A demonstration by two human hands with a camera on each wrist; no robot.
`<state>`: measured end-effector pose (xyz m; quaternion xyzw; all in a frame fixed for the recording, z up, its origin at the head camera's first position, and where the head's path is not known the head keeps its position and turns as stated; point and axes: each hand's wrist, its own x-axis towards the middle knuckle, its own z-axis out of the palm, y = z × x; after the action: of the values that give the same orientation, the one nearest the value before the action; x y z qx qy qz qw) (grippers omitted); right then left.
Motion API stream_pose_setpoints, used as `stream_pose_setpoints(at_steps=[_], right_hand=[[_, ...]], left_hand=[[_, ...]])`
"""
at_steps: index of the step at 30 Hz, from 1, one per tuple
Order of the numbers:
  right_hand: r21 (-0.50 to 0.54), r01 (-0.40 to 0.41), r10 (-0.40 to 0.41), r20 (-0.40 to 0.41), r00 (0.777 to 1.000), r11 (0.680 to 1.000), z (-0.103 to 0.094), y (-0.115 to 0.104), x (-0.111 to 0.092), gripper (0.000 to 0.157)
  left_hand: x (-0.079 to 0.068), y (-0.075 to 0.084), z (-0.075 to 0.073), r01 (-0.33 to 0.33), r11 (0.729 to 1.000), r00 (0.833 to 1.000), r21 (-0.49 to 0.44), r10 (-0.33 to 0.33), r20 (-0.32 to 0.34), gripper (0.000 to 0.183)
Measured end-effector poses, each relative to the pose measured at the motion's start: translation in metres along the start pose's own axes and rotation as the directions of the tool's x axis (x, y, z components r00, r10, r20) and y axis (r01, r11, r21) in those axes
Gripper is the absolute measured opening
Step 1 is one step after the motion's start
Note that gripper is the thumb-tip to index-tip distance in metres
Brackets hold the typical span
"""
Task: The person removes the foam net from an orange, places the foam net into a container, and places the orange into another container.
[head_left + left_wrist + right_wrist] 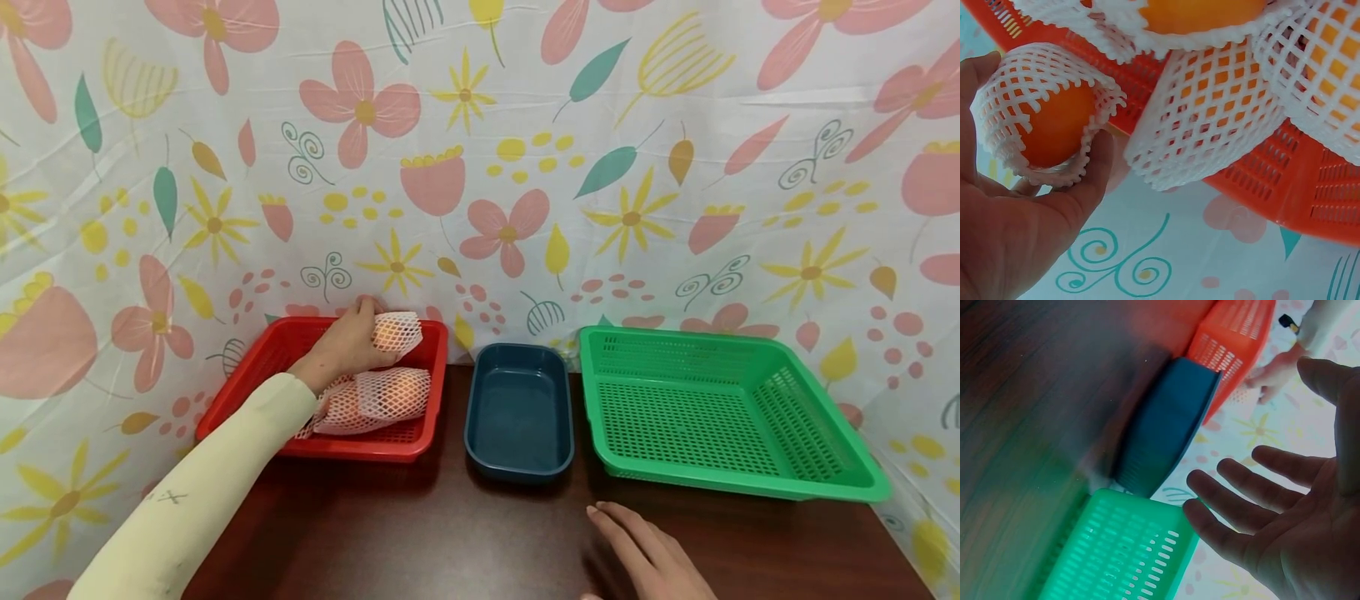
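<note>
My left hand (351,340) grips a round orange fruit (1060,128) in a white foam net sleeve (408,333), at the back part of the red basket (360,452). In the left wrist view the thumb and fingers curl round the net, and the fruit's smooth skin shows through its open end. Below the hand, more netted fruits (393,393) lie in the basket, partly hidden by the hand and wrist. My right hand (656,557) holds nothing; its fingers (1229,500) are spread and gently bent over the table, in front of the green basket (720,483).
A dark blue oblong tray (519,417) stands between the red and green baskets, with nothing in it. The green basket, at the right, has slotted walls and a mesh floor. All stand on a dark wooden table (450,533) against a flower-patterned cloth (525,125).
</note>
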<state>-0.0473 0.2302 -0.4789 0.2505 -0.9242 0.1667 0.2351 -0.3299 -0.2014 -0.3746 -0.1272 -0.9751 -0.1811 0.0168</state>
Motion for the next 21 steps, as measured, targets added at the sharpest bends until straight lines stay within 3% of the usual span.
stream_pose_setpoints(at_steps=[7, 21], right_hand=[[0.001, 0.002, -0.002, -0.01, 1.0, 1.0, 0.001, 0.001, -0.001, 0.086], [0.032, 0.116, -0.116, -0.007, 0.993, 0.993, 0.002, 0.01, 0.002, 0.091]], left_hand=[[-0.007, 0.007, -0.004, -0.015, 0.999, 1.0, -0.034, 0.015, -0.003, 0.088], [-0.026, 0.025, -0.004, -0.054, 0.998, 0.998, -0.044, 0.053, -0.024, 0.084]])
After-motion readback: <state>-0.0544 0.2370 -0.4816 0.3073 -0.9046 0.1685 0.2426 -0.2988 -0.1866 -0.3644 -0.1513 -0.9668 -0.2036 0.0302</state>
